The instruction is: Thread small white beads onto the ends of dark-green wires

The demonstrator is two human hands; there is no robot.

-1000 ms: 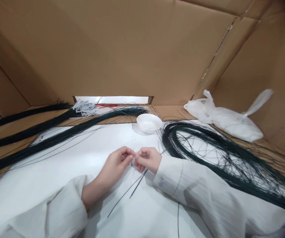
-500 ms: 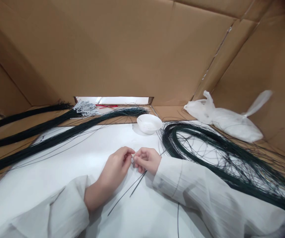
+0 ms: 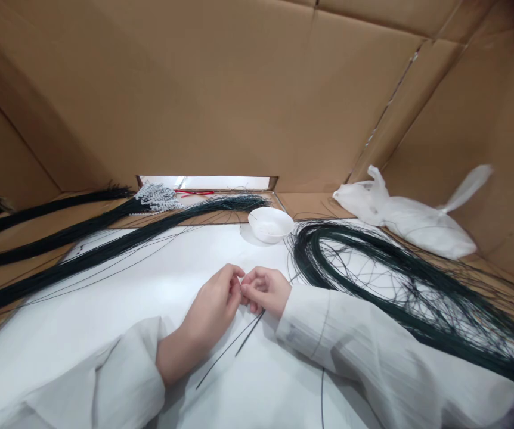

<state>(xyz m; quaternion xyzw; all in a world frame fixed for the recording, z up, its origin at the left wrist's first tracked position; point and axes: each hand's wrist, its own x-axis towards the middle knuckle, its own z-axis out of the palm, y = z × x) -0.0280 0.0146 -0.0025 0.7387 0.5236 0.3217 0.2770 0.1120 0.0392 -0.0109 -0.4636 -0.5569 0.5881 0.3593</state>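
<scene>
Our left hand (image 3: 212, 307) has rolled slightly; fine fingertip work seems ongoing. It meets our right hand (image 3: 268, 291), both curled narrow, grips unclear; dark wires (image 3: 248, 335) slant from the latter toward the table's (image 3: 118, 292) near edge.

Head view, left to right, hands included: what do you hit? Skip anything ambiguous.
White bead-like cluster → left hand → right hand → looped bundle of dark strands.
</scene>
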